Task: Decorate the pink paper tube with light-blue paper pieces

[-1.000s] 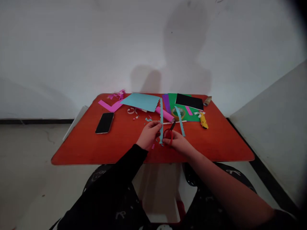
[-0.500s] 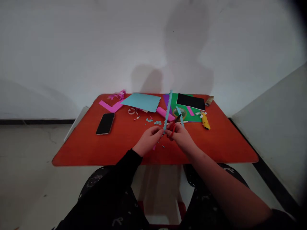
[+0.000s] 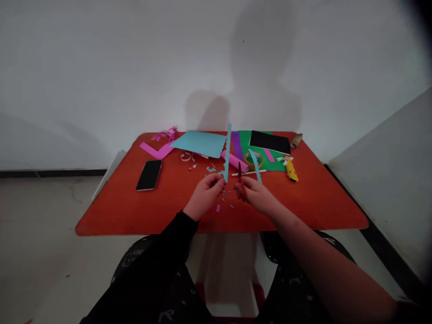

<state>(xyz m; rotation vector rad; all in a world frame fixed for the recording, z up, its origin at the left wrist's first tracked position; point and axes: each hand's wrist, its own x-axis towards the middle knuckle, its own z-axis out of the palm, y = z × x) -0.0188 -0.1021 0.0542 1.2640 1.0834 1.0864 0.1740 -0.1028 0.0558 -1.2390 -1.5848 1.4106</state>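
Observation:
My left hand [image 3: 209,191] pinches the lower end of a narrow light-blue paper strip [image 3: 228,150], which stands upright and has a scalloped edge. In my right hand [image 3: 258,194] is a pair of red-handled scissors [image 3: 240,182], dark blades pointing away from me and apart from the strip. A second blue paper strip [image 3: 255,166] with a scalloped side lies just beyond my right hand. Small blue paper scraps [image 3: 211,169] and a pink scrap [image 3: 218,208] are scattered around my left hand.
On the red table [image 3: 114,211] lie a phone [image 3: 149,174], a light-blue sheet [image 3: 199,143], pink paper [image 3: 157,150], a pink roll [image 3: 235,161], a tape roll [image 3: 249,160], green paper [image 3: 275,165], a black rectangle [image 3: 270,141], a yellow spotted piece [image 3: 290,170] and a brown tube [image 3: 296,140].
My left hand has drawn the strip leftward, away from the scissors. The scissors have turned so their blades point more straight ahead, and the gap between my hands is wider.

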